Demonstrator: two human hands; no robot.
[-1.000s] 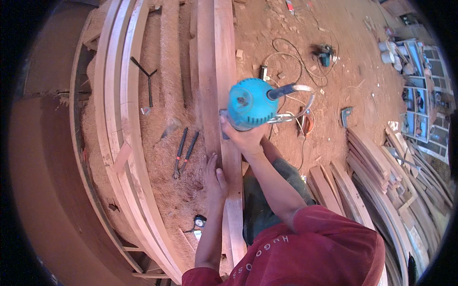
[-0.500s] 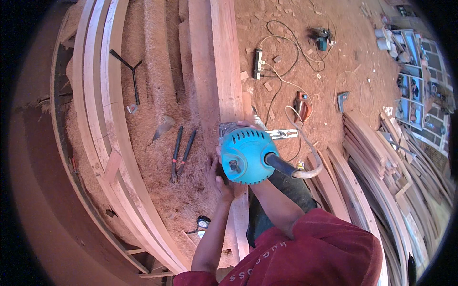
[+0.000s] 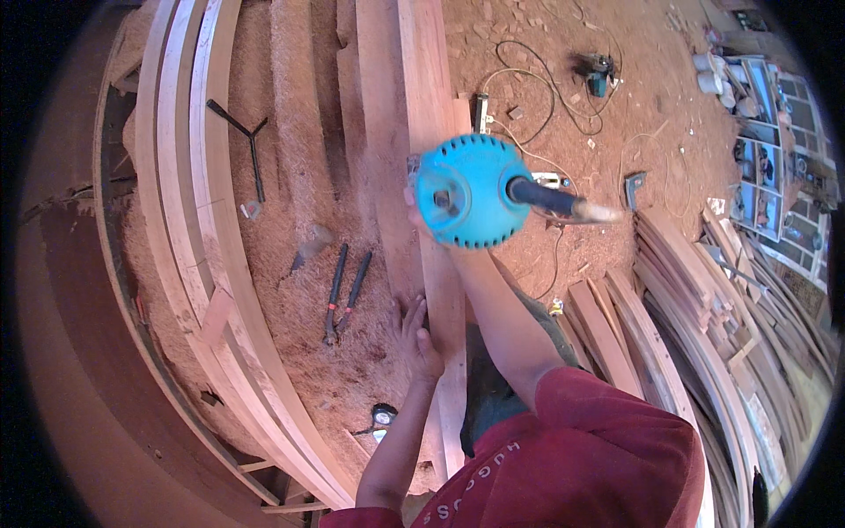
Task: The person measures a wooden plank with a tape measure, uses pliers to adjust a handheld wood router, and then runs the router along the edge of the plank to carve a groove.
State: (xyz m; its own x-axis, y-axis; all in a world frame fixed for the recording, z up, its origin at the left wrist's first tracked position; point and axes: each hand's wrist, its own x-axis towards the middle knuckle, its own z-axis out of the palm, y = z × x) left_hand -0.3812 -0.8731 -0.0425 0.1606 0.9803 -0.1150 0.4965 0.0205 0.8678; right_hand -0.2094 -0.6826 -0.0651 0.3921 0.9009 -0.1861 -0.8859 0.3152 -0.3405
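Note:
My right hand (image 3: 412,202) grips a teal router (image 3: 471,195), which stands on a long wooden beam (image 3: 429,97). Seen from above, the router's vented round top and thick dark cord sleeve show, while its base and most of my right hand are hidden beneath it. Closer to me, my left hand (image 3: 419,341) lies on the left side of the same beam, fingers stretched out and holding nothing. Left of the beam, dark-handled pincers (image 3: 345,295) rest in the wood shavings. A small tape measure (image 3: 383,414) lies near my left forearm.
Long curved timbers (image 3: 211,158) run along the left, with a black three-armed wrench (image 3: 246,132) beside them. On the right floor are a power strip (image 3: 481,113), looped cables, another power tool (image 3: 596,77) and stacked curved boards (image 3: 678,264). Shelves (image 3: 761,150) stand at far right.
My right hand has pushed the router forward along the beam, away from me. My left hand stays near its place, now apart from the router, with its fingers in clearer view.

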